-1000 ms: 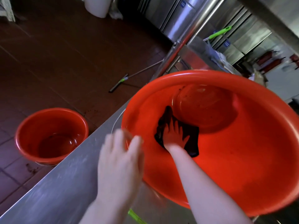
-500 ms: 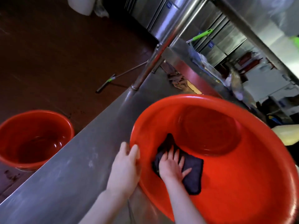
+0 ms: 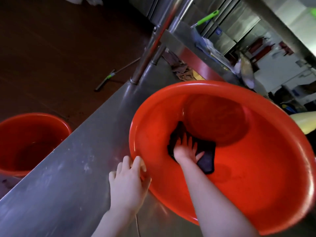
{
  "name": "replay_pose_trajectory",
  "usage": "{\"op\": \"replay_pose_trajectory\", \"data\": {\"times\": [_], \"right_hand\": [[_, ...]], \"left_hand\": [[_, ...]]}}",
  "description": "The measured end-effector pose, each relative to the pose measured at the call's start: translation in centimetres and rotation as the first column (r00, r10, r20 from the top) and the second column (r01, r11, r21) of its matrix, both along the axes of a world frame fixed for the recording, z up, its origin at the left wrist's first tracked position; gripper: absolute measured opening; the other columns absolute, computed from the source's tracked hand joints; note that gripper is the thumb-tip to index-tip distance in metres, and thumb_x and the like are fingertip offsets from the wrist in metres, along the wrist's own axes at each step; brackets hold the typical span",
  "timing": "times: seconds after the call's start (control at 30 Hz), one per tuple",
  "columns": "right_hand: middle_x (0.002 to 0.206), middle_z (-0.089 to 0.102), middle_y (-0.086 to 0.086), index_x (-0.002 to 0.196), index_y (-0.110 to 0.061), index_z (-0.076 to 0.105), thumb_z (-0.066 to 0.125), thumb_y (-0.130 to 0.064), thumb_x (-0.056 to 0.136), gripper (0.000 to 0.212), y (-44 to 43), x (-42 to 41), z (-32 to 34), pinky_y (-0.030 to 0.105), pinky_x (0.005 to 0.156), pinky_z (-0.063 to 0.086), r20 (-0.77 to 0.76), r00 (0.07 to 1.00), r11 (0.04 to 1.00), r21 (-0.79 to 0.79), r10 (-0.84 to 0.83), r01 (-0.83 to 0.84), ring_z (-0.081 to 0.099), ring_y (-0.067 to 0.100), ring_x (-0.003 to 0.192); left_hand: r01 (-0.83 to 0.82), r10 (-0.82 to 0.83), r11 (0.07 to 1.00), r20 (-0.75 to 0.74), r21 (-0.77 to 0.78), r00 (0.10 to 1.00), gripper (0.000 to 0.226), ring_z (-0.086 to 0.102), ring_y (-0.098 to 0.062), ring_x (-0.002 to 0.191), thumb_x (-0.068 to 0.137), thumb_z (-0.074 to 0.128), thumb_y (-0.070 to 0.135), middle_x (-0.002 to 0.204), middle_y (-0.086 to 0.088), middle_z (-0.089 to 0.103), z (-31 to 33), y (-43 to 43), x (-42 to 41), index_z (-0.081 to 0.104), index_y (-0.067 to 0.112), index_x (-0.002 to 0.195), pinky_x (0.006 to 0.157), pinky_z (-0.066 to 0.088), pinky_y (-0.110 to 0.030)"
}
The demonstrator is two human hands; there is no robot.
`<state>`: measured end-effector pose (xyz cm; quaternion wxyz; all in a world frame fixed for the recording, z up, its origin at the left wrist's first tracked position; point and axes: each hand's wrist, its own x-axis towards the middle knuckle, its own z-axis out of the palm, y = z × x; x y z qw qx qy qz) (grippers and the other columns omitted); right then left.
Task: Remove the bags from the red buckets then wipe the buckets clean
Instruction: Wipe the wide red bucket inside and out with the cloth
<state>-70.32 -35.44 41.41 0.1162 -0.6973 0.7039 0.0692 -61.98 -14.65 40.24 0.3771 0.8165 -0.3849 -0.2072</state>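
The left hand [image 3: 127,183], a blur above the rim a second ago, has settled on the near rim of the big red plastic bucket [image 3: 256,194] and grips it, fingers over the lip, thumb underneath. Inside, the right hand [image 3: 185,151] has fanned its fingers wider across the dark cloth [image 3: 207,159] than half a second ago, tips pushed up towards the round base.
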Motion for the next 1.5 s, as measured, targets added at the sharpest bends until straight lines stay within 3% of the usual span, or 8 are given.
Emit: {"op": "replay_pose_trajectory", "data": {"times": [0.17,0.43,0.67,0.87,0.93,1.03,1.3,1.5], "right_hand": [[0.163,0.003,-0.007,0.154,-0.035,0.006,0.019,-0.044,0.103,0.053,-0.5,3.3,0.0,0.055,0.116,-0.008,0.167,0.978,0.992,0.036,-0.127,0.123,0.0,0.021,0.15],[0.162,-0.003,-0.014,0.154,-0.034,0.004,0.03,-0.037,0.102,0.058,9.6,7.1,-0.4,0.058,0.115,0.001,0.362,0.915,0.984,-0.067,0.18,-0.167,-0.001,0.011,0.149],[0.162,-0.009,-0.01,0.153,-0.035,-0.003,0.03,-0.046,0.1,0.064,8.9,4.6,-0.9,0.057,0.116,0.006,0.126,0.887,0.892,-0.147,0.445,-0.427,-0.004,0.013,0.149],[0.163,-0.009,-0.007,0.153,-0.034,-0.006,0.026,-0.045,0.1,0.064,5.8,4.2,-1.0,0.06,0.117,0.005,0.033,0.834,0.829,-0.137,0.55,-0.542,-0.004,0.017,0.15],[0.163,-0.008,-0.008,0.153,-0.035,-0.006,0.024,-0.046,0.1,0.062,5.1,3.0,-0.9,0.059,0.117,0.005,-0.003,0.805,0.798,-0.122,0.594,-0.59,-0.003,0.016,0.15],[0.162,-0.008,-0.011,0.152,-0.04,-0.006,0.022,-0.05,0.1,0.059,4.4,1.1,-0.2,0.057,0.118,0.002,-0.055,0.752,0.75,-0.053,0.657,-0.659,-0.002,0.015,0.15],[0.159,-0.018,-0.019,0.148,-0.047,-0.012,0.021,-0.058,0.097,0.062,6.5,-4.5,1.7,0.058,0.116,-0.003,-0.12,0.544,0.557,0.141,0.831,-0.819,-0.01,0.013,0.149],[0.162,-0.007,-0.015,0.15,-0.045,-0.005,0.02,-0.057,0.098,0.06,4.8,-3.0,0.5,0.059,0.115,0.0,-0.169,0.781,0.794,0.025,0.602,-0.607,-0.001,0.015,0.15]], "left_hand": [[0.035,-0.035,0.999,-0.03,0.005,0.999,0.032,0.054,-0.011,0.089,0.08,0.066,0.044,0.095,0.011,0.036,-0.8,-0.1,0.2,0.037,0.036,0.09,0.082,0.034,-0.036],[0.072,-0.072,0.997,-0.02,-0.014,0.997,0.033,0.055,-0.023,0.077,0.075,0.074,0.037,0.09,0.005,0.041,-0.9,0.4,0.8,0.047,0.023,0.088,0.069,0.031,-0.036],[0.22,-0.236,0.97,-0.19,-0.102,0.953,0.036,0.054,-0.004,0.069,0.075,0.076,0.032,0.083,0.007,0.05,-0.1,1.6,4.0,0.04,0.038,0.076,0.07,0.047,-0.024],[0.006,0.009,0.982,0.08,-0.187,0.997,0.067,0.059,-0.015,0.104,0.083,0.074,0.025,0.13,-0.001,0.045,0.9,2.5,5.2,0.043,0.039,0.14,0.083,0.052,-0.03],[-0.057,0.099,0.956,0.134,-0.289,0.986,0.063,0.055,-0.022,0.114,0.085,0.07,0.024,0.14,-0.004,0.036,2.3,1.4,6.8,0.043,0.035,0.141,0.084,0.049,-0.032],[-0.042,0.111,0.936,0.18,-0.349,0.977,0.049,0.058,-0.024,0.087,0.092,0.06,0.029,0.126,0.002,0.036,4.1,-0.8,8.8,0.04,0.04,0.136,0.075,0.048,-0.033],[-0.021,0.037,0.969,0.06,-0.247,0.998,0.044,0.06,-0.031,0.084,0.092,0.06,0.017,0.124,0.0,0.048,1.7,-0.8,6.2,0.04,0.04,0.124,0.07,0.04,-0.03],[-0.035,0.021,0.973,-0.061,-0.23,0.998,0.046,0.058,-0.022,0.086,0.09,0.063,0.02,0.121,0.003,0.052,0.5,-1.5,4.8,0.037,0.043,0.121,0.075,0.037,-0.027]]}}
